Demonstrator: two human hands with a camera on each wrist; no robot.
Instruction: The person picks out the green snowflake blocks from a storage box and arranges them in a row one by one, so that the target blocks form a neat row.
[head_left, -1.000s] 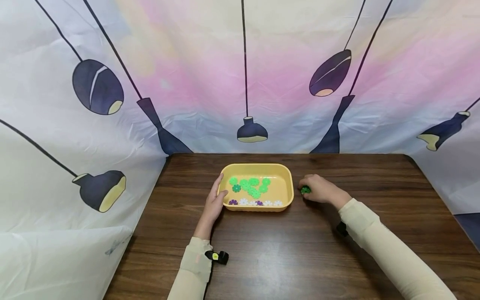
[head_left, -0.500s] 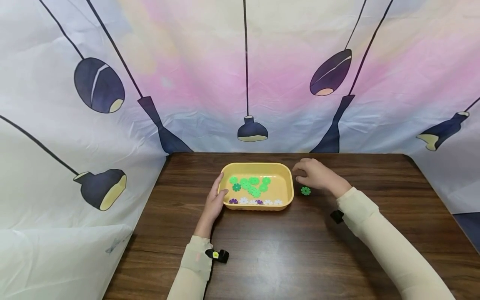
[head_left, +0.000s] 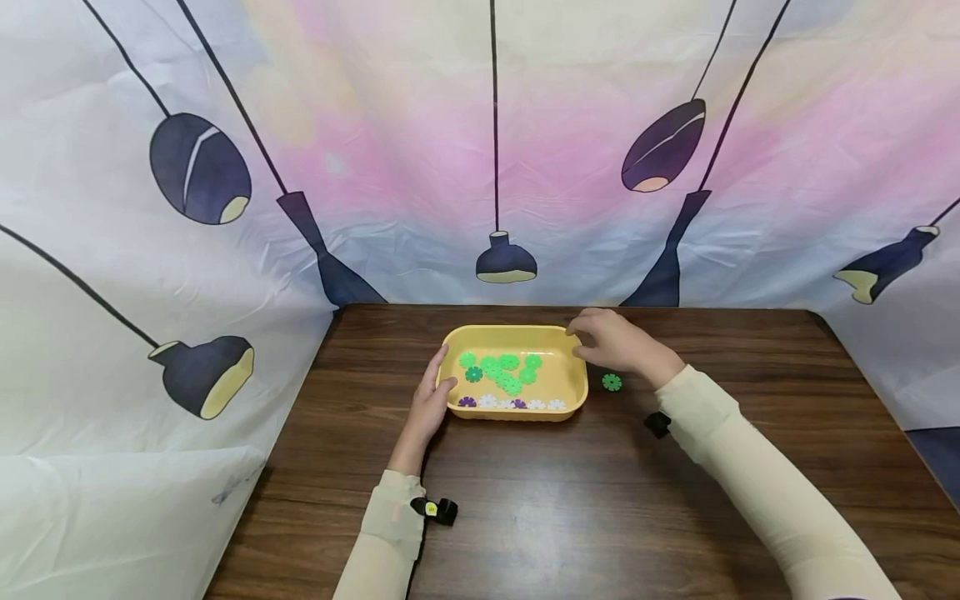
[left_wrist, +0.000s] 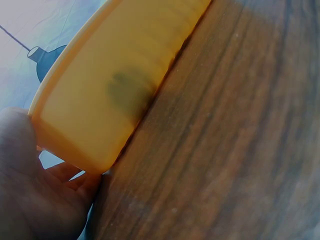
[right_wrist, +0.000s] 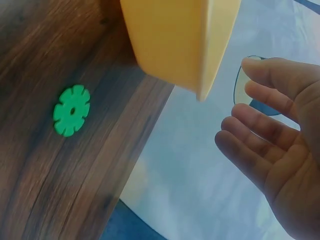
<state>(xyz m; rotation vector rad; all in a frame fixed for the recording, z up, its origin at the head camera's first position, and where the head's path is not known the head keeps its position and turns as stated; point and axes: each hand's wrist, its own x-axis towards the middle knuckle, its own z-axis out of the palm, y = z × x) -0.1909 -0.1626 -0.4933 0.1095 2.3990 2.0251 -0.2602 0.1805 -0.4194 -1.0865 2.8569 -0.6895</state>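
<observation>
A yellow plastic tub (head_left: 517,415) stands near the table's far edge. My left hand (head_left: 431,404) grips its left side, thumb over the rim and fingers along the outer wall; the left wrist view shows the same hold on the tub wall (left_wrist: 95,100). At the tub's right rear corner hovers my right hand (head_left: 618,342), fingers relaxed and holding nothing, its fingertips overlapping the rim in the head view. Below that hand a green snowflake disc (head_left: 612,382) lies flat on the table, its notched edge showing in the right wrist view.
Inside the tub lie several light green snowflake discs (head_left: 508,362), one darker green disc (head_left: 474,374), and a row of white (head_left: 487,401) and purple discs (head_left: 467,402) along the front wall. A printed cloth (head_left: 420,167) hangs behind the wooden table (head_left: 525,500).
My right hand has let go of the green snowflake disc, leaving it on the table, and moved left and back to the tub's right rim. My left hand keeps its hold.
</observation>
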